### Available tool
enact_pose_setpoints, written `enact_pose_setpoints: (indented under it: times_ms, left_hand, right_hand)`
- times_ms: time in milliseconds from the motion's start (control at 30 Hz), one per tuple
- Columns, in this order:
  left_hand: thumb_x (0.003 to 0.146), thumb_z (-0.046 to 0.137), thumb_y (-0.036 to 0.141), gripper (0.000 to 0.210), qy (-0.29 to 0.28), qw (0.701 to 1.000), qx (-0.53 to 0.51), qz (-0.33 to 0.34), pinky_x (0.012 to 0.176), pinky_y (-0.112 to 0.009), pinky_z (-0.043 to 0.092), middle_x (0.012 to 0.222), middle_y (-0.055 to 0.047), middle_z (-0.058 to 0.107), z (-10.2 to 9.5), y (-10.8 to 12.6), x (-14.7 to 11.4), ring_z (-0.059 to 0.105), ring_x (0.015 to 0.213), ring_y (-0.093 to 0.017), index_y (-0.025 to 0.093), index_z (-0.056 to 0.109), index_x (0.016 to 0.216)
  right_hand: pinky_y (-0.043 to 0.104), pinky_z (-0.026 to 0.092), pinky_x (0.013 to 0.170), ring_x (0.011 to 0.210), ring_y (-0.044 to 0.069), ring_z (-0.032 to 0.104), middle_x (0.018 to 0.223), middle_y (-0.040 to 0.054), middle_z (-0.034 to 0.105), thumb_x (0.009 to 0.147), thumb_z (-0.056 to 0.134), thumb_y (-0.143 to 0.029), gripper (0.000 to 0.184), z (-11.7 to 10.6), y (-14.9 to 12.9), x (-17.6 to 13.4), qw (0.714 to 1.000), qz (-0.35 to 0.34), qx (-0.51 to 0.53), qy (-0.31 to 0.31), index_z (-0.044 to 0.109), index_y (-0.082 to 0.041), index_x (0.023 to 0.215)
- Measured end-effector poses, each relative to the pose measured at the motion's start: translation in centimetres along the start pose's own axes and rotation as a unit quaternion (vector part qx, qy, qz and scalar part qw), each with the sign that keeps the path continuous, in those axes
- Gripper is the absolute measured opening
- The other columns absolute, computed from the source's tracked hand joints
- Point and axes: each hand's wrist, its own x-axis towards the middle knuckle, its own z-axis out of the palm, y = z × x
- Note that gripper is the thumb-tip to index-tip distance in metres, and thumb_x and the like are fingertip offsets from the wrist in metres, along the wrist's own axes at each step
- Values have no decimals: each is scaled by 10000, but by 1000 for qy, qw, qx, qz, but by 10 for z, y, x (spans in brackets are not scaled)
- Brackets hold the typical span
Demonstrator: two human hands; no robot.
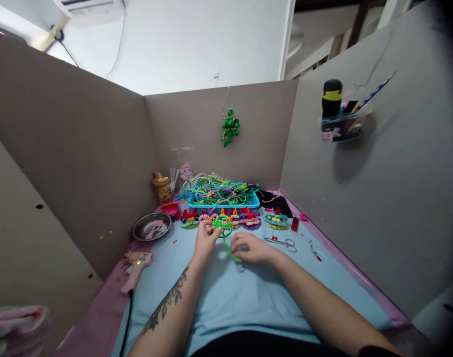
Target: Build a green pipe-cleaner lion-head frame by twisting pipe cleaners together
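In my left hand point(207, 240) is a bright green fuzzy pipe cleaner point(223, 225), bent into loops and pinched between thumb and fingers. Its loose tail hangs down to the right. My right hand point(250, 248) is curled around that tail, fingertips together on the strand, whose end pokes out beneath them; the exact contact is partly hidden. Just behind my hands stands a row of finished colourful pipe-cleaner pieces point(250, 219). Silver scissors point(284, 243) lie to the right of my right hand.
A blue tray point(226, 206) heaped with pipe cleaners point(211, 188) stands at the back. On the left are a metal bowl point(140, 230) and a pink corded glue gun point(137, 272). Grey panels enclose the table; a green ornament point(230, 128) hangs behind, a bin point(341, 128) at right.
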Motion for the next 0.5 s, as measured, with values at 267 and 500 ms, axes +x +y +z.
enact_pose_setpoints:
  times_ms: [267, 500]
  left_hand:
    - [594, 739, 248, 428, -80, 992, -35, -89, 615, -224, 381, 664, 21, 638, 3, 0, -5, 578, 594, -108, 190, 424, 878]
    - [567, 755, 262, 412, -135, 986, -24, -99, 563, -203, 364, 593, 46, 594, 6, 5, -8, 543, 540, -88, 172, 481, 861]
  right_hand:
    - [350, 445, 822, 961, 189, 523, 1013, 70, 556, 821, 510, -153, 240, -1, 2, 3, 964, -17, -76, 254, 598, -231, 1030]
    - [346, 437, 747, 846, 195, 512, 857, 61, 597, 847, 494, -173, 136, -1, 5, 1, 962, -21, -150, 229, 618, -212, 887]
